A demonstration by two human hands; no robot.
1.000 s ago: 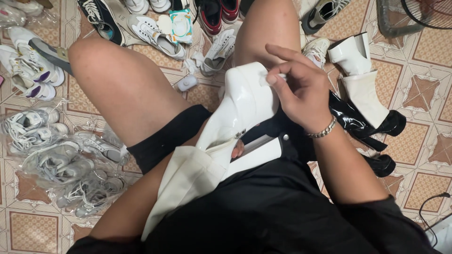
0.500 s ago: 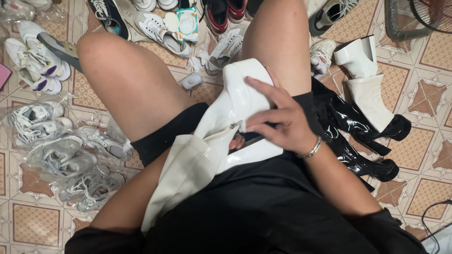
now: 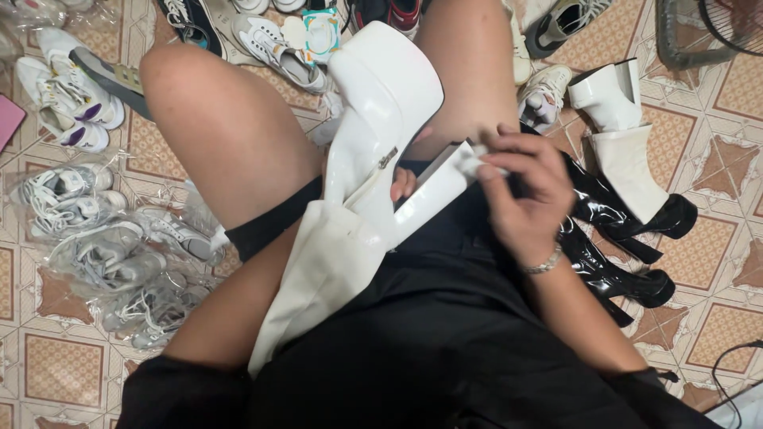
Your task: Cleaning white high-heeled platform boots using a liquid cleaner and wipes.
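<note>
My right hand [image 3: 520, 187] pinches the block heel of the glossy white platform boot [image 3: 373, 151] lying across my lap. My left hand [image 3: 403, 184], mostly hidden behind the boot, grips its underside. Black patent boots [image 3: 612, 230] lie just right of my right hand.

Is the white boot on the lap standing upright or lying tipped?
Tipped. The white boot lies across the lap, sole up, heel toward the right hand. The left hand is mostly hidden behind it.

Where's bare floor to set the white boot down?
Bare tile lies right of the black glossy boots, up to the cable. A smaller patch sits at bottom left, below the bagged sneakers. The top edge and left side are crowded with sneakers. The white boot fills the lap.
</note>
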